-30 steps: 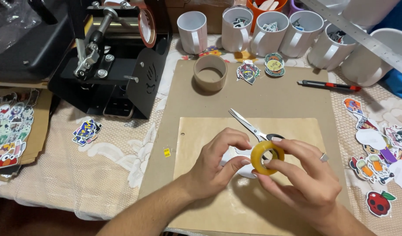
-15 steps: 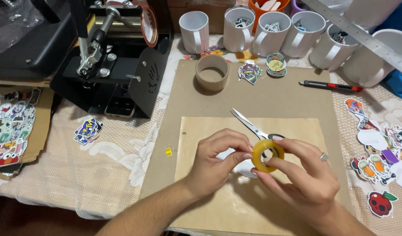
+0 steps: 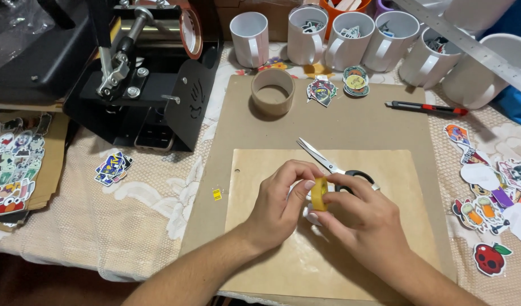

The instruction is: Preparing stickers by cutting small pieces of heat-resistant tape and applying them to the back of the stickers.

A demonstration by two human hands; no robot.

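Note:
Both hands meet over a tan paper sheet (image 3: 385, 170) on a brown board (image 3: 339, 124). A small yellow tape roll (image 3: 319, 194) is held edge-on between them. My right hand (image 3: 365, 226) grips the roll from the right. My left hand (image 3: 283, 204) pinches at its left face with thumb and fingers. A white piece lies partly hidden under the hands. Scissors (image 3: 322, 160) with black handles lie on the sheet just behind my fingers.
A black press machine (image 3: 141, 73) stands at the back left. Several white mugs (image 3: 351, 37) line the back edge, with a cardboard tape core (image 3: 273, 92), a craft knife (image 3: 424, 107) and a metal ruler (image 3: 470, 48) near them. Cut-out stickers (image 3: 487, 192) lie right and left.
The tape roll has turned from showing its open ring to edge-on, and both hands have closed in tighter around it. Nothing else moved.

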